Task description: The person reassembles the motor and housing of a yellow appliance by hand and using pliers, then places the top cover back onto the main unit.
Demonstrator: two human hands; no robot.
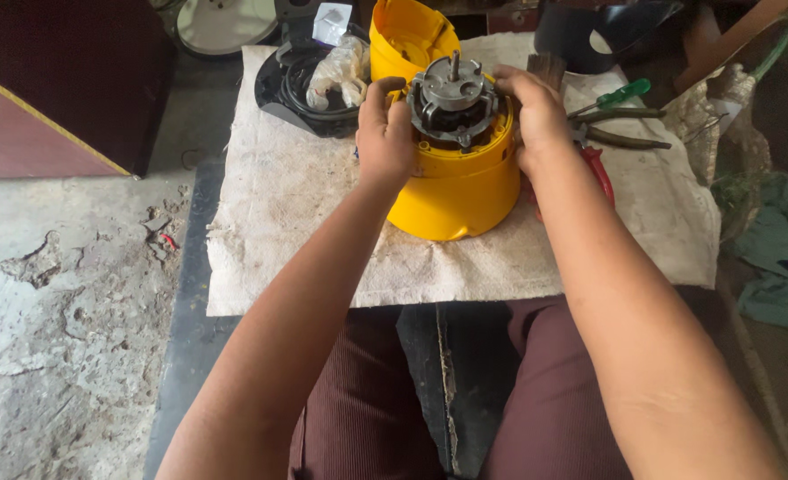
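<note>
1. On the cloth-covered surface (278, 222), the yellow motor housing (456, 191) stands upright, the grey motor (453, 100) seated in its open top.
2. Your left hand (385, 133) and right hand (536, 116) each keep a closed grip on the housing rim, one per side.
3. Motor shaft (454, 64) points straight up; the long axis is vertical.
4. Risk: uneven pressure could tip the housing towards the pliers (620, 138) and green screwdriver (620, 93), or pinch fingers against the motor.
</note>
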